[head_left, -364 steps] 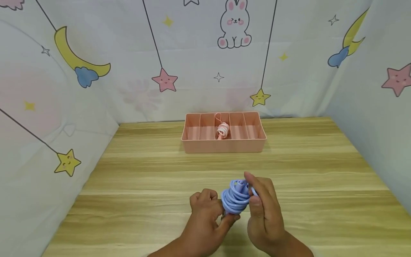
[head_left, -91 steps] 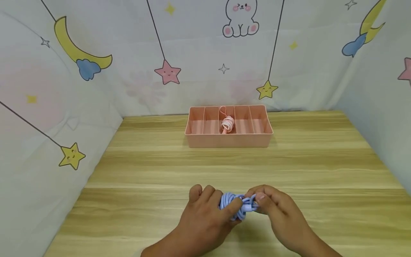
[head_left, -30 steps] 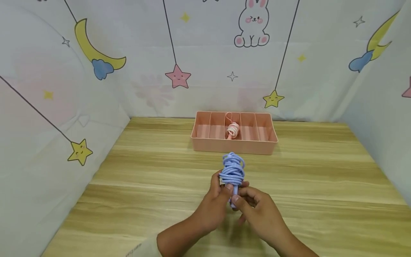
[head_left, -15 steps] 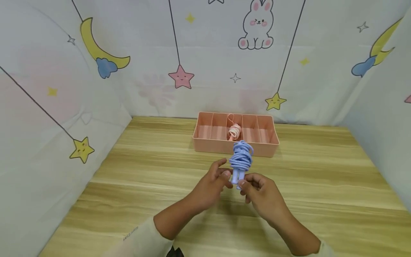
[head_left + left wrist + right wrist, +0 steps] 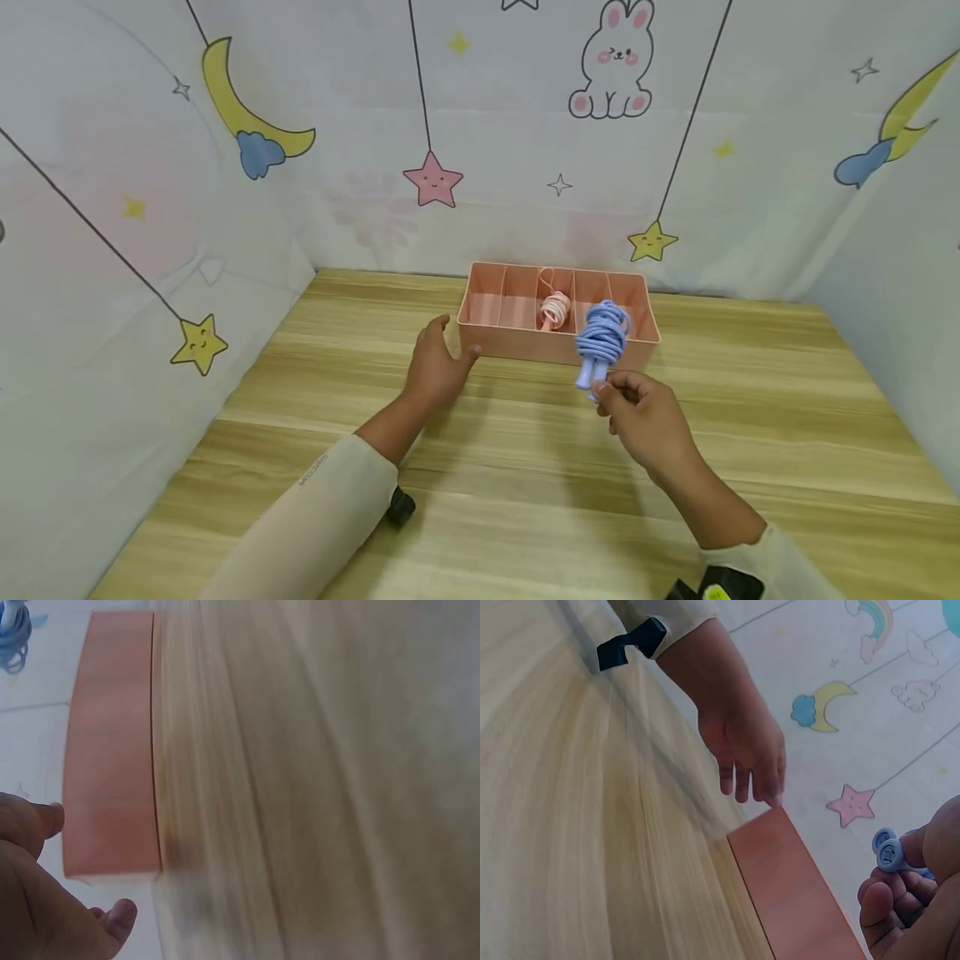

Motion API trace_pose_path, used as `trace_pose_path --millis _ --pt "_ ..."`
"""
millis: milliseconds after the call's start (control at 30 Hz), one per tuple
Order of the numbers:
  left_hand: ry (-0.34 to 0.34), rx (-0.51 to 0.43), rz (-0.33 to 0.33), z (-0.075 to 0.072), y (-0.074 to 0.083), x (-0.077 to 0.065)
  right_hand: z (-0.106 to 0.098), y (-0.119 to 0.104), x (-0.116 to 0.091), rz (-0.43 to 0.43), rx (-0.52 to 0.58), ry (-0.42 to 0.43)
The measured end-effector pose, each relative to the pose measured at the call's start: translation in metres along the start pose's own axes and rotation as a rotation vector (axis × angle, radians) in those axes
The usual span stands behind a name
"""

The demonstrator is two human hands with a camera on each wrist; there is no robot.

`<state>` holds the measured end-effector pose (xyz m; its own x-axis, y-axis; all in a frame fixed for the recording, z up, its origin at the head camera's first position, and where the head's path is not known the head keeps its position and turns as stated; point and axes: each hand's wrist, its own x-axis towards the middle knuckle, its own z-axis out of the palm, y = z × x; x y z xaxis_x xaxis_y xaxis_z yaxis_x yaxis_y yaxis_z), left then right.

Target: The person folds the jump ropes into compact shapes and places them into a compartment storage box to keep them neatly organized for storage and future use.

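Note:
My right hand [image 5: 651,421] pinches a light-blue cord [image 5: 602,335], wound into a bundle, by one of its two tube-like ends. The bundle points up and overlaps the right front of the pink divided box [image 5: 517,343] in the head view. Round end faces on the blue cord [image 5: 889,855] show in the right wrist view, beside the thumb. My left hand [image 5: 437,367], fingers spread and holding nothing, is at the box's left front corner. In the right wrist view the left hand's fingertips [image 5: 775,800] are right at that corner. A wound pink-and-white cord [image 5: 556,310] lies in the middle compartment.
The box stands at the back of a wood-grain table [image 5: 510,483], near a white patterned curtain [image 5: 510,108]. Curtains flank both sides too. Dark camera mounts sit at both wrists. Thin dividers split the box into several compartments.
Earlier both hands worked on the blue cord. My left hand has let go and moved left and forward to the box. My right hand has carried the bundle forward and right.

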<state>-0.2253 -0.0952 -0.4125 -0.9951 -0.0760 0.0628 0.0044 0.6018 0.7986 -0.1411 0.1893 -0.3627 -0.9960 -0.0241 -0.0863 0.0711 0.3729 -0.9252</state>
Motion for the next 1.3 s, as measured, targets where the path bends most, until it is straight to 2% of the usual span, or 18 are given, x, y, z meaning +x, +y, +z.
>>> trace_pose_path --millis 133,300,567,800,1100,1300 --pt "-0.045 -0.039 -0.035 0.002 -0.006 0.012 -0.007 0.001 0.012 -0.020 -0.021 0.023" --pt "-0.079 -0.086 -0.043 0.006 -0.007 0.020 -0.013 0.002 0.028 -0.040 -0.042 0.064" --pt "-0.066 -0.074 -0.019 0.010 -0.005 0.030 -0.022 -0.001 0.050 -0.046 -0.140 0.100" --pt "-0.032 -0.056 -0.002 0.013 -0.005 0.034 -0.028 -0.003 0.065 -0.040 -0.194 0.070" --pt "-0.018 -0.042 -0.014 0.014 -0.006 0.037 -0.030 -0.008 0.085 -0.077 -0.337 0.100" --pt "-0.005 -0.034 -0.017 0.014 -0.007 0.037 -0.026 -0.015 0.097 -0.056 -0.408 0.108"
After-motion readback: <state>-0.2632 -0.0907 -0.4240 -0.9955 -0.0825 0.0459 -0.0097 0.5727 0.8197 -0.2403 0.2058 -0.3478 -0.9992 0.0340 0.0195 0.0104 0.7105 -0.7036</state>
